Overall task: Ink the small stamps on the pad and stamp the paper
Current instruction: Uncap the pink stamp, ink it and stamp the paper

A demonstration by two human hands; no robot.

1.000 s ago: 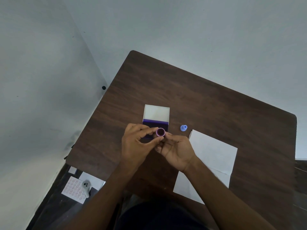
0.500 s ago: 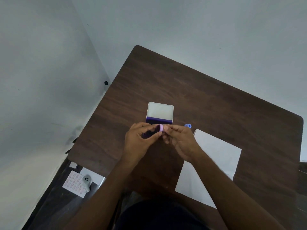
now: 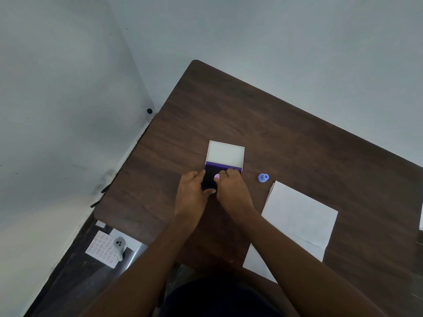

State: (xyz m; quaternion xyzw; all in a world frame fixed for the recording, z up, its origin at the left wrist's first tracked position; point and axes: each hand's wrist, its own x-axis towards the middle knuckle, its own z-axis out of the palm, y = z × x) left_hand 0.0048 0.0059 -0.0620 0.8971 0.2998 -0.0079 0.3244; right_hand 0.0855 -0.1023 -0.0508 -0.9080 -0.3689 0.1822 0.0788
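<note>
An open ink pad (image 3: 209, 177) lies mid-table, its white lid (image 3: 225, 154) folded back and its dark purple pad facing up. My right hand (image 3: 233, 191) pinches a small pink stamp (image 3: 216, 176) and holds it down on the dark pad. My left hand (image 3: 193, 193) grips the pad's near left edge, thumb at its front. A small blue stamp (image 3: 263, 178) stands on the table to the right of the pad. A white sheet of paper (image 3: 297, 220) lies to the right of my right forearm.
The dark wooden table (image 3: 297, 145) sits in a corner of pale walls. On the floor at lower left lie a white sheet with rows of round marks (image 3: 100, 248) and a small grey controller (image 3: 119, 245). Another white edge (image 3: 421, 216) shows at the far right.
The pink stamp was held up between both hands with its face toward me. Now my right hand has turned it down onto the pad, and my left hand has moved to the pad's edge.
</note>
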